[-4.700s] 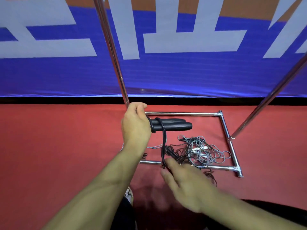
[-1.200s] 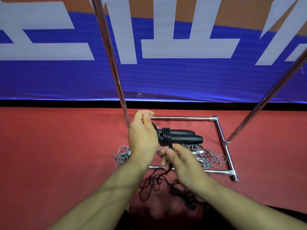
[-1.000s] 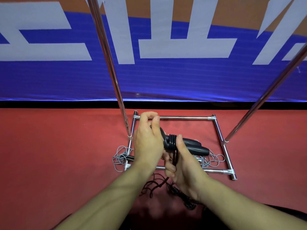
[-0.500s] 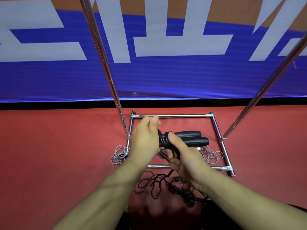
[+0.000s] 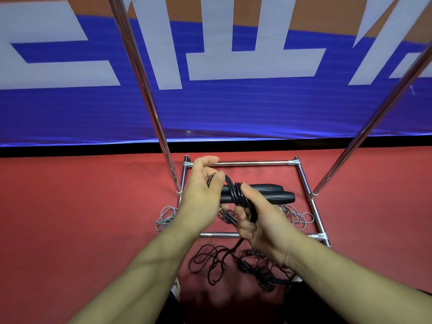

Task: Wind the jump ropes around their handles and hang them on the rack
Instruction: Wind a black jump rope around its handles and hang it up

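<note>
Background's pretty simple: a red floor (image 5: 70, 218) fills the lower half, kind of matte with a faint texture. Behind it hangs a big blue banner (image 5: 233, 108) with chunky white lettering (image 5: 254, 43), an orange band (image 5: 339, 19) showing along its top, and a thin black strip (image 5: 70, 152) where it meets the floor.

The rack's poles (image 5: 149, 101) run off the top edge. The left hand (image 5: 201, 197) covers the near ends of the black handles (image 5: 268, 194). Behind the right hand's fingers (image 5: 244, 226), the grey rope (image 5: 298, 216) is partly hidden.
</note>
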`<state>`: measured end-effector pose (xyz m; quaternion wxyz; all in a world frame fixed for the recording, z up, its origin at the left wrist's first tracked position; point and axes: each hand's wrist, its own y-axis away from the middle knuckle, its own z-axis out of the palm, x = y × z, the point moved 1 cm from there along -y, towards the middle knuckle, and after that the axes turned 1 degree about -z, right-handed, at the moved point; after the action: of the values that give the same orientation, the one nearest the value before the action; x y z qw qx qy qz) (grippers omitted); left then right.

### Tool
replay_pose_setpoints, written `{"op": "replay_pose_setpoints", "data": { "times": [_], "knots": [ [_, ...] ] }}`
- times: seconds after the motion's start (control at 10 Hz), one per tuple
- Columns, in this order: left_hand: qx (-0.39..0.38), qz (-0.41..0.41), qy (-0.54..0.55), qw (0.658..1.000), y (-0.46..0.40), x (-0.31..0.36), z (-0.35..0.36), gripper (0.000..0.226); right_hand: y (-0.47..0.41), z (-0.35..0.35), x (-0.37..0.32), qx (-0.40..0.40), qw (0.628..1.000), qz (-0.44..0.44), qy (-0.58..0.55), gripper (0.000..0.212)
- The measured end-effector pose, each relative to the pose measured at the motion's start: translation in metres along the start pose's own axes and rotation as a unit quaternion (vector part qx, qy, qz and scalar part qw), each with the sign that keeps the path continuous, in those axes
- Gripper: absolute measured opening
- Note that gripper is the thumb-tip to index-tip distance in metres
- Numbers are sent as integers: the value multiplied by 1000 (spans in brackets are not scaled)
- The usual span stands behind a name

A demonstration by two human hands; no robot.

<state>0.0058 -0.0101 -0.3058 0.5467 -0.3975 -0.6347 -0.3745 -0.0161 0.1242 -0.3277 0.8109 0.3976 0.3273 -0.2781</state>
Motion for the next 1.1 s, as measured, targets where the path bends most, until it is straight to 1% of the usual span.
{"op": "replay_pose_setpoints", "data": {
  "times": [0.1, 0.2, 0.3, 0.4, 0.5, 0.6, 0.7, 0.8, 0.9, 1.0, 1.1],
  "knots": [
    [38, -3, 4, 999, 4, -4, 12, 20, 1, 0, 0, 0, 1000, -7, -7, 36],
    [48, -52, 4, 997, 3, -13, 20, 16, 2, -3, 0, -1, 1000, -17, 19, 32],
    [77, -4, -136, 988, 5, -11, 17, 29, 3, -4, 1, -8, 998, -27, 48, 34],
    [118, 69, -186, 973, 9, -3, 13, 32, 5, -3, 2, 0, 993, -44, 113, 52],
    [138, 118, -131, 975, 8, -1, 12, 24, 8, -7, -1, 14, 958, -63, 280, 71],
    [152, 134, -120, 972, 5, 0, 9, 18, 12, -7, -1, -26, 898, -125, 421, 65],
    [153, 120, -110, 975, -1, -4, 4, 18, 13, -14, 18, -125, 832, -227, 491, 19],
    [129, 90, -95, 983, -4, -8, 1, 15, 8, -23, 30, -149, 762, -257, 576, 21],
    [58, 72, -89, 992, 1, -6, 4, 19, -14, -61, 29, -73, 782, -284, 550, 22],
    [-18, 65, -124, 990, 8, -6, 7, 24, -6, -67, 12, 43, 709, -387, 588, 17],
    [-45, 55, -135, 988, 10, -9, 3, 26, -15, -52, -10, -7, 682, -398, 614, 13]
  ]
}}
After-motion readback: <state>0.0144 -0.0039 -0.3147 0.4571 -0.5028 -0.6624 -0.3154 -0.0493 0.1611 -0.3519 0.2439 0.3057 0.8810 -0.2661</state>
